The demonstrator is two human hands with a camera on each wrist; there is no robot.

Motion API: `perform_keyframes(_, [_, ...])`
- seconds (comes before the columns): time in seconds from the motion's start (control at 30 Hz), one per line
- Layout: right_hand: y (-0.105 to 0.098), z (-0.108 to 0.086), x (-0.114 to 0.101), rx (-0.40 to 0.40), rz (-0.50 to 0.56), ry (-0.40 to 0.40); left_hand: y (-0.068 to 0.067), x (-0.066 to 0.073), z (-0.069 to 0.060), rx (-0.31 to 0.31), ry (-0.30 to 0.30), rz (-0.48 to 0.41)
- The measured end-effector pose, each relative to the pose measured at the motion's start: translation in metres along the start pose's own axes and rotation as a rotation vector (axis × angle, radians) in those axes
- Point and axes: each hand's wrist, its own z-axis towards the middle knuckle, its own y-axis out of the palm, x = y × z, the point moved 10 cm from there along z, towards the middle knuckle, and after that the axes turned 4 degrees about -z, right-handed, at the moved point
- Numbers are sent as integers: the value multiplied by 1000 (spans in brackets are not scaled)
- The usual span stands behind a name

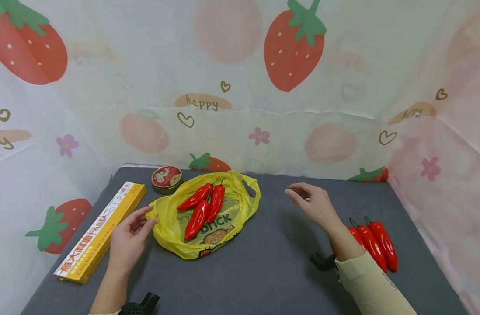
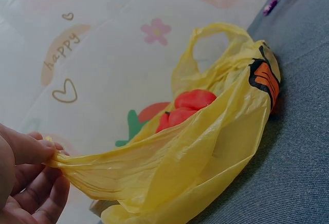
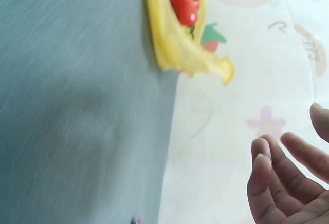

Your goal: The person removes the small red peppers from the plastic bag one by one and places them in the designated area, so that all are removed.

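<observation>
My left hand (image 1: 127,240) pinches the left edge of a yellow plastic bag (image 1: 167,229) between thumb and fingers. In the left wrist view the pinched edge of the bag (image 2: 118,175) is drawn out taut. Three glossy red chili peppers (image 1: 198,218) lie on the bag's printed inside, in its opened mouth. Over the table to the right of the bag hovers my right hand (image 1: 316,203), its fingers loosely bent and holding nothing. More red chili peppers (image 1: 383,245) lie at the right, partly hidden by my right forearm.
A yellow-and-white pasta box (image 1: 102,232) lies slanted at the left of the dark grey table (image 1: 259,280). Behind the bag's left side stands a round red-lidded tin (image 1: 167,178). A small purple item (image 2: 270,6) sits near the back edge. Strawberry-patterned cloth (image 1: 248,70) surrounds the table.
</observation>
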Motion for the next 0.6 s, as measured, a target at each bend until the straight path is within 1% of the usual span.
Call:
perform_keyframes(0.17, [24,27,-18,-68,149,31,0,2,1,4,1,-3])
perform_keyframes(0.3, [43,49,-35,-111,229,38,-1,2,0,5,-8,3])
perform_keyframes(0.4, [55,64,-51,-138,254,22,-1,2,-1,2,-8,0])
perform_keyframes(0.5, [68,79,-68,-168,248,12,-2,2,-1,5,-10,0])
perform_keyframes(0.6, [85,92,-81,-207,251,22,-2,1,-1,8,-14,2])
